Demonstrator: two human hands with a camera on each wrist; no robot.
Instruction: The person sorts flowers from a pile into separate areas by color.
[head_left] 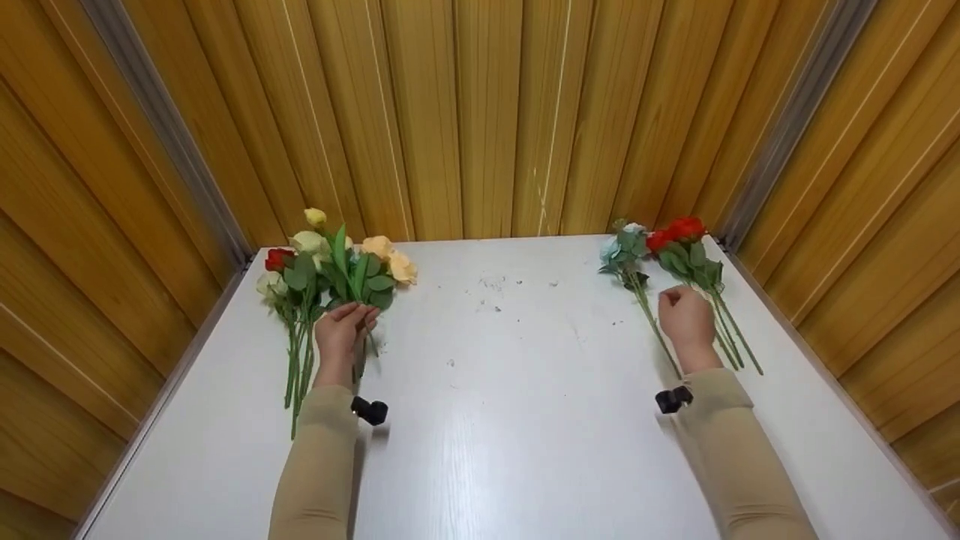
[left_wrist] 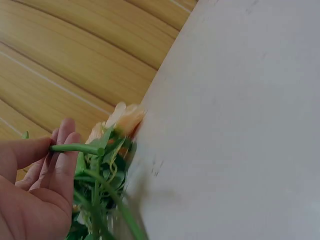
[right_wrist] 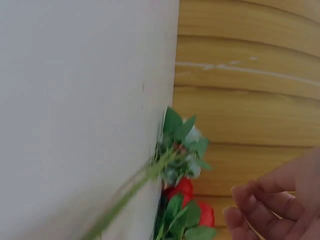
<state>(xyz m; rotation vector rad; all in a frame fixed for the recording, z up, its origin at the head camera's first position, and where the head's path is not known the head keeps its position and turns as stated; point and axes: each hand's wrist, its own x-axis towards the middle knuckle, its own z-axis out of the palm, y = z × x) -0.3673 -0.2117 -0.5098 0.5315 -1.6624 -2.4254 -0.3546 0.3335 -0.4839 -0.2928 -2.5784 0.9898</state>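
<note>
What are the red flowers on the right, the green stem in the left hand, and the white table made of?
Bright red, ruffled flowers: probably matte fabric, as the petals look dull and evenly colored.
Smooth green stem: maybe plastic, low sheen, since even its end is green.
Flat white table: perhaps coated board, with a soft gloss where light reflects; painted wood could look alike.

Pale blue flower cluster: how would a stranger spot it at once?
On the white table, go to the far right corner, by the wood-look wall. Beyond the right hand, the pale blue flower cluster lies left of the red flowers; its bluish colour sets it apart.
</note>
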